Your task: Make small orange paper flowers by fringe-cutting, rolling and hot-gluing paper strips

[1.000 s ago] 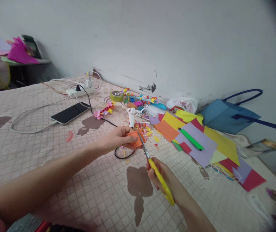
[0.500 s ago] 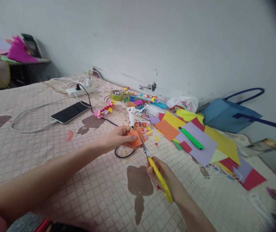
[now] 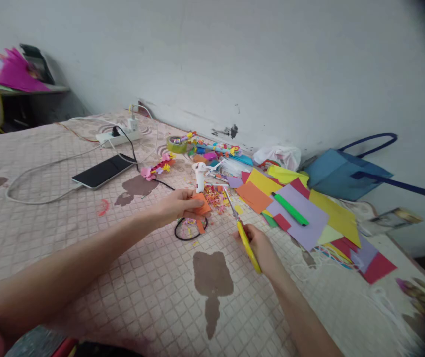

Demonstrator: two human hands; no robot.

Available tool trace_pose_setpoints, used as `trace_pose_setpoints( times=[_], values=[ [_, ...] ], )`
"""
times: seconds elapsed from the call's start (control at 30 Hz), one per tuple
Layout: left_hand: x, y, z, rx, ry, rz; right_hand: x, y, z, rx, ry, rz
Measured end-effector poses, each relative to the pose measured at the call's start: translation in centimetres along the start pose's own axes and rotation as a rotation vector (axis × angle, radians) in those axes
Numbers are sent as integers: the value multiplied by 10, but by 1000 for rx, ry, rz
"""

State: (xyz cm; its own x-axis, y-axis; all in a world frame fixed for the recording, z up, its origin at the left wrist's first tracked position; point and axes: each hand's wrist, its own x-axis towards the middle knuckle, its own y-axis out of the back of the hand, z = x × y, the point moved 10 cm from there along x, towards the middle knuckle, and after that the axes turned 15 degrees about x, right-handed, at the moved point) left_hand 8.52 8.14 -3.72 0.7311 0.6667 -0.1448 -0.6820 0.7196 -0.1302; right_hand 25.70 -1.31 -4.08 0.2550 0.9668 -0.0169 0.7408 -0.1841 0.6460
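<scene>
My left hand (image 3: pixel 177 206) is closed on a small piece of orange paper (image 3: pixel 199 204), held just above the quilted bed cover. A cut orange scrap (image 3: pixel 200 226) lies below it, inside a loop of black cable (image 3: pixel 190 232). My right hand (image 3: pixel 258 246) grips yellow-handled scissors (image 3: pixel 242 233), their blades pointing up and away toward a heap of tiny paper cuttings (image 3: pixel 215 195). The scissors are apart from the orange paper, off to its right.
Sheets of coloured paper (image 3: pixel 311 216) with a green marker (image 3: pixel 289 208) lie to the right, before a blue bag (image 3: pixel 346 172). A white glue gun (image 3: pixel 199 175), tape roll (image 3: pixel 176 144), paper flowers (image 3: pixel 157 168), a phone (image 3: pixel 102 171) and a power strip (image 3: pixel 117 138) lie farther back.
The scissors have come off the orange paper and swung right and away. A cut orange scrap now lies under my left hand. The view has shifted slightly.
</scene>
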Motion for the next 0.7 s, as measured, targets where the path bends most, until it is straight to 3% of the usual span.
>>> trace_pose_setpoints(
  times=[0.2, 0.33, 0.43, 0.53, 0.63, 0.7],
  values=[
    [-1, 22, 12, 54, -13, 74, 16, 52, 28, -265, -32, 226],
    [0, 29, 14, 50, -22, 89, 14, 66, 30, -341, 39, 245],
    [1, 30, 12, 53, -19, 94, 8, 67, 16, -361, 111, 265],
    [1, 30, 10, 63, -13, 102, 2, 40, -16, -329, 223, 211],
    [1, 32, 9, 71, -13, 112, -2, -16, -53, -273, 338, 14],
    [2, 33, 9, 68, -21, 116, -3, -47, -72, -273, 378, -52]
  ],
)
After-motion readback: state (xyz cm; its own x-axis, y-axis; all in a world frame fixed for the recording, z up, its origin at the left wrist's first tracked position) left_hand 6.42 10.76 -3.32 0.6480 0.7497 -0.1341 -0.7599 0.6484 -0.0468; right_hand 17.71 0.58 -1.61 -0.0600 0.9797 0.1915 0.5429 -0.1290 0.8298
